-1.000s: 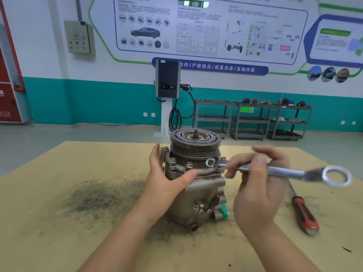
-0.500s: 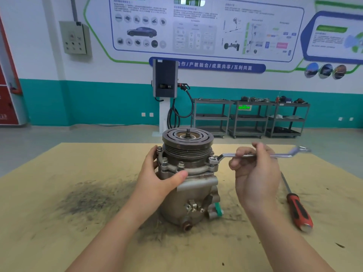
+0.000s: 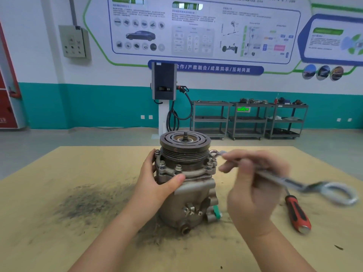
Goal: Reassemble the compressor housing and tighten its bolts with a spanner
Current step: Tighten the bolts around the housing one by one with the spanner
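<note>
The grey metal compressor [image 3: 188, 197] stands upright in the middle of the table, its grooved pulley [image 3: 185, 143] on top and several bolts around the flange. My left hand [image 3: 157, 183] grips the housing's left side, thumb across the front. My right hand [image 3: 253, 185] holds a silver ring spanner [image 3: 290, 182] by its shaft. The spanner's small ring end [image 3: 214, 154] sits over a bolt at the flange's right rear; the large ring end sticks out to the right, blurred by motion.
A red-and-black screwdriver [image 3: 297, 213] lies on the table to the right of my right hand. The tan tabletop [image 3: 82, 165] carries dark metal filings at left. Grey shelving carts [image 3: 249, 120] and a charging post [image 3: 164, 83] stand by the far wall.
The spanner's outer end has swung toward me and to the right about the bolt, after pointing further back half a second ago. My left hand has kept its grip on the housing.
</note>
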